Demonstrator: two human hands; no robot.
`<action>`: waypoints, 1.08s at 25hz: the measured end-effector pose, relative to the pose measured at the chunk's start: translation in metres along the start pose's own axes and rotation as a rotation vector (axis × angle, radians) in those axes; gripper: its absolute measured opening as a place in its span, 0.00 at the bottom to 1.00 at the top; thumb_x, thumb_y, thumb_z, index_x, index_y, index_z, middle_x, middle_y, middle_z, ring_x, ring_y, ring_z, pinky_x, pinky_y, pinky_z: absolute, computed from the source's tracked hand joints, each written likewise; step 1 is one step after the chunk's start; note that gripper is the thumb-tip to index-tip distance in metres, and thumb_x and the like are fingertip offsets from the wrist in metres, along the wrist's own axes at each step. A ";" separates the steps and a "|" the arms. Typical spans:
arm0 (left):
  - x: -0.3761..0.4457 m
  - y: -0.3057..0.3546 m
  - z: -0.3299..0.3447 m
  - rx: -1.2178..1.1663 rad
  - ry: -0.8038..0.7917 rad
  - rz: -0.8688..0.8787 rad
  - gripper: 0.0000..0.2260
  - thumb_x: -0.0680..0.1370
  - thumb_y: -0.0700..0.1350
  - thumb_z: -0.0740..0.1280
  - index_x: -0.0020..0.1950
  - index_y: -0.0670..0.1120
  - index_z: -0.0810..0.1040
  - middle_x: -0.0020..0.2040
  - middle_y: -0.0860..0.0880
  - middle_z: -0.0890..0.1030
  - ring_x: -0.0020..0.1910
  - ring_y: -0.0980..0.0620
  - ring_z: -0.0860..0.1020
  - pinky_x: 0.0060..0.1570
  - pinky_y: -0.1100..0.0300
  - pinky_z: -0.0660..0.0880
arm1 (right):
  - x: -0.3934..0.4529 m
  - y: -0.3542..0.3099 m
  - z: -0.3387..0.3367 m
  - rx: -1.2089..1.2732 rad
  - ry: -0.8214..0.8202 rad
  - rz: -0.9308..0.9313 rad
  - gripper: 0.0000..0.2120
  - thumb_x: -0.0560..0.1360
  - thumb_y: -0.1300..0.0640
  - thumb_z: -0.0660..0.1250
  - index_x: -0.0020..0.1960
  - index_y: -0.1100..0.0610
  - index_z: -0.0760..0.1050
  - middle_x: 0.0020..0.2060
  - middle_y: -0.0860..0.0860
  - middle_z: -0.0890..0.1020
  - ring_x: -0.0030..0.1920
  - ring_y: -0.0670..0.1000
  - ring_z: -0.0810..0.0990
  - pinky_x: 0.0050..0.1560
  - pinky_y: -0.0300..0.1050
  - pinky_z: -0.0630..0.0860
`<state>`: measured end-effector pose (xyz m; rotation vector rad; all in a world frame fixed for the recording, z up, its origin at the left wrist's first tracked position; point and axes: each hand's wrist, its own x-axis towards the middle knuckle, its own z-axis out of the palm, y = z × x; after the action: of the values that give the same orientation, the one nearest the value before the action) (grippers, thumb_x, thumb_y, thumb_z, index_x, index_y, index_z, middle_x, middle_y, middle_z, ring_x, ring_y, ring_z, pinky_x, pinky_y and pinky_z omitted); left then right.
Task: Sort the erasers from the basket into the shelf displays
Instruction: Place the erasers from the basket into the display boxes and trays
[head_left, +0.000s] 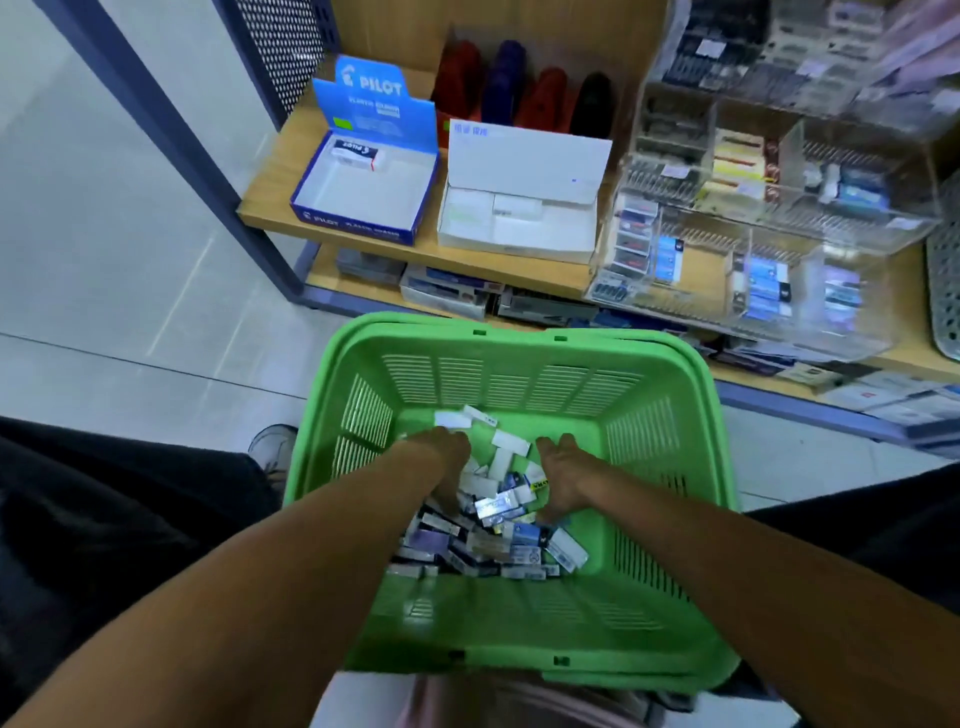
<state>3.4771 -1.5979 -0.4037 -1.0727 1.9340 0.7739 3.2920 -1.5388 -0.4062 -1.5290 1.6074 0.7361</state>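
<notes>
Pale floor tiles surround a wooden shelf (270, 182) on which a blue display box (363, 192) marked "PILOT" is set, a single Pilot-labelled eraser (358, 153) lying in its far corner. Just beside it a white open box (519, 208) with faint, unreadable print is placed, and clear acrylic bins (769, 244) of small packets are ranged to the right. A green basket (670, 415) is seen below, with mixed erasers (493, 535) heaped in its bottom. The left hand (447, 457) and right hand (563, 473) are both pushed into the heap; whether anything is grasped cannot be told.
</notes>
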 end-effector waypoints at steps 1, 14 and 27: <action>0.005 0.002 0.005 -0.005 0.016 -0.013 0.47 0.66 0.55 0.81 0.76 0.40 0.60 0.74 0.38 0.65 0.71 0.38 0.69 0.68 0.45 0.70 | 0.005 -0.004 0.007 0.036 0.033 0.011 0.52 0.66 0.44 0.80 0.77 0.59 0.53 0.71 0.62 0.61 0.68 0.61 0.70 0.68 0.51 0.71; 0.025 0.016 0.037 -0.143 0.208 0.005 0.31 0.71 0.50 0.76 0.68 0.42 0.66 0.64 0.37 0.71 0.62 0.37 0.73 0.60 0.46 0.75 | 0.027 0.000 0.021 0.532 0.190 0.088 0.32 0.61 0.46 0.82 0.61 0.54 0.77 0.58 0.52 0.81 0.54 0.53 0.80 0.54 0.44 0.77; 0.024 0.015 0.030 -0.568 0.184 0.073 0.21 0.72 0.43 0.73 0.64 0.44 0.76 0.59 0.44 0.81 0.56 0.44 0.79 0.48 0.61 0.75 | 0.027 -0.014 0.015 0.841 0.065 0.150 0.19 0.63 0.65 0.80 0.52 0.64 0.82 0.48 0.59 0.85 0.49 0.56 0.85 0.54 0.55 0.81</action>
<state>3.4659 -1.5774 -0.4374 -1.4509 1.9617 1.3587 3.3087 -1.5419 -0.4350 -0.8276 1.7671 0.0357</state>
